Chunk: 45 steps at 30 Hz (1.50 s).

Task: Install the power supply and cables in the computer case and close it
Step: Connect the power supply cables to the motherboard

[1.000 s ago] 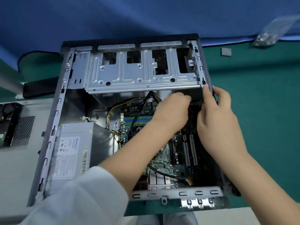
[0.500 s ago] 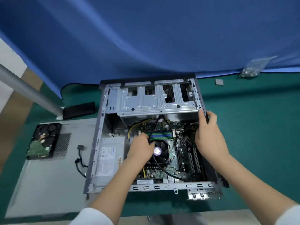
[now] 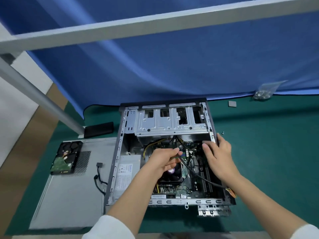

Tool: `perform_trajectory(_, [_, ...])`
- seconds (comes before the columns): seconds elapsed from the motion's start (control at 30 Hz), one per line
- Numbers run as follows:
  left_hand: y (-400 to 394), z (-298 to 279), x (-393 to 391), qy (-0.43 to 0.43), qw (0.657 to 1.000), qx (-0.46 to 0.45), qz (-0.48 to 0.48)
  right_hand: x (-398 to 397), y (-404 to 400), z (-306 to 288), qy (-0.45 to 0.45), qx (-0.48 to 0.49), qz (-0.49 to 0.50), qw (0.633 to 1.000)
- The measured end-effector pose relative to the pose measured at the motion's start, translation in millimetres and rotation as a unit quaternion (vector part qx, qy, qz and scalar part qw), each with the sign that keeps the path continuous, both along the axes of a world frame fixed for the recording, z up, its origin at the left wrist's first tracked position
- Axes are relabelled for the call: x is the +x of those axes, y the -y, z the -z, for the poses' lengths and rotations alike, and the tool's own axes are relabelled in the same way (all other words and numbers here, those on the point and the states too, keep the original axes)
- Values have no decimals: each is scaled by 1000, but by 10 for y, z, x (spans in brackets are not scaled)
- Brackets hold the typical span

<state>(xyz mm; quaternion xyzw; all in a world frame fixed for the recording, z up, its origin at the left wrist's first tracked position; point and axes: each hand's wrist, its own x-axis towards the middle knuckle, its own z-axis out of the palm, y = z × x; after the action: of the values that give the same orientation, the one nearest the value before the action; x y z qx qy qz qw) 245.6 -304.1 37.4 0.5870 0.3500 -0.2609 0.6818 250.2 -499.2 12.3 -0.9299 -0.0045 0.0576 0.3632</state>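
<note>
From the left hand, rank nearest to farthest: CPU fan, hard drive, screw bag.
1. CPU fan: just below the left hand, inside the case.
2. Hard drive: left, on the side panel.
3. Screw bag: far right, by the curtain.

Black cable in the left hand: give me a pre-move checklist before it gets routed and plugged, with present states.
1. Left hand has the black cable pinched: ok.
2. Cable's free end and its connector visible: cannot tell, hidden by the fingers.
3. Right hand at the computer case right rail to brace it: ok.
4. Power supply sits inside the case at its left wall: ok; screws cannot tell.
5. Side panel on the case: not ok, it lies flat beside the case with the hard drive on it.
</note>
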Motion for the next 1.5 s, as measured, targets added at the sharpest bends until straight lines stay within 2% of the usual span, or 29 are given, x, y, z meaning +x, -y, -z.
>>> perform_trajectory(0.1, [56,15,-28,-28,1000,-12,-5,-149,36,-94,8,49,-99,994])
perform_trajectory(0.13, [81,27,-38,-33,999,-10,-7,-183,37,-122,-14,58,-142,988])
perform_trajectory(0.2, [139,48,-64,-44,999,-8,-14,-214,30,-183,-113,54,-205,971])
perform_trajectory(0.27, [200,72,-98,-51,998,-2,-24,-216,20,-232,-174,9,-243,954])
perform_trajectory(0.33, [239,94,-119,-53,998,16,-34,-209,-1,-263,-217,19,-257,942])
perform_trajectory(0.43, [247,156,-149,-47,997,58,-18,-192,-3,-317,-326,166,-257,895])
perform_trajectory(0.5, [236,190,-160,-28,995,95,9,-158,27,-383,-359,195,-257,876])
perform_trajectory(0.6, [181,319,-162,51,973,211,72,-50,108,-469,-367,150,-211,894])
perform_trajectory(0.7, [99,389,-106,174,909,337,175,33,217,-595,-346,75,-197,914])
perform_trajectory(0.83, [100,416,15,274,770,423,392,98,303,-722,-329,2,-188,925])
perform_trajectory(0.9, [139,411,71,295,719,430,459,92,306,-753,-336,21,-176,925])
perform_trajectory(1.0, [198,438,140,287,648,456,537,44,276,-745,-350,129,-165,913])
perform_trajectory(1.07, [227,467,186,278,601,504,554,30,257,-726,-364,225,-169,888])
perform_trajectory(1.1, [232,472,214,273,587,525,553,33,263,-708,-383,286,-167,862])
perform_trajectory(1.2, [208,470,308,239,579,545,558,22,305,-638,-438,485,-151,742])
perform_trajectory(1.23, [195,466,340,228,578,544,564,10,295,-599,-425,522,-148,725])
perform_trajectory(1.27, [183,465,366,221,576,544,569,-4,259,-552,-400,533,-138,732])
perform_trajectory(1.3, [173,472,384,219,573,546,571,-23,206,-494,-361,525,-117,762])
perform_trajectory(1.37, [154,490,415,226,567,553,568,-61,53,-389,-259,473,-28,842])
perform_trajectory(1.43, [136,503,438,232,558,559,568,-92,-62,-304,-184,387,47,902])
perform_trajectory(1.5, [127,516,467,231,544,566,575,-142,-135,-224,-205,317,42,925])
